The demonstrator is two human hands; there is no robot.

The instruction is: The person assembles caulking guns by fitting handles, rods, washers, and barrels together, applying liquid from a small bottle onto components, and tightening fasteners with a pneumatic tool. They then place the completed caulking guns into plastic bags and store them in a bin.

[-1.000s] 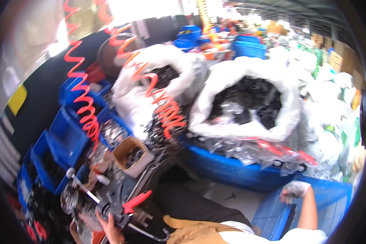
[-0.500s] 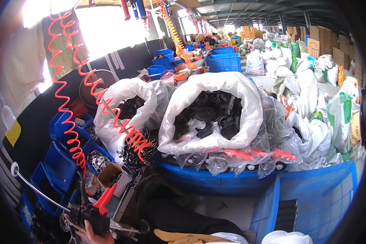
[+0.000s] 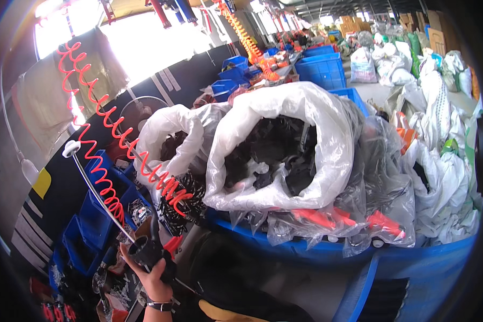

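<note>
My left hand (image 3: 151, 279), with a dark band at the wrist, is at the lower left. Its fingers are wrapped round a black plastic tool body (image 3: 147, 252) with a red lever (image 3: 172, 246). From this body a long, thin metal rod (image 3: 99, 198) slants up to a white round end piece (image 3: 71, 148). A thin rod also comes out on the body's lower right side. My right hand is out of view. Nearest beyond the held piece are a bundle of small black parts (image 3: 181, 206) and a coiled red air hose (image 3: 112, 201).
A large clear plastic bag (image 3: 335, 155) of black parts sits ahead, a smaller bag (image 3: 190, 153) to its left. Blue bins (image 3: 80, 247) of small parts line the left. A blue crate (image 3: 362, 290) stands at lower right; white sacks (image 3: 437, 182) are piled beyond.
My left hand has raised the black tool body up and to the right, and the rod now points more steeply upward. The whole view has tilted and shifted.
</note>
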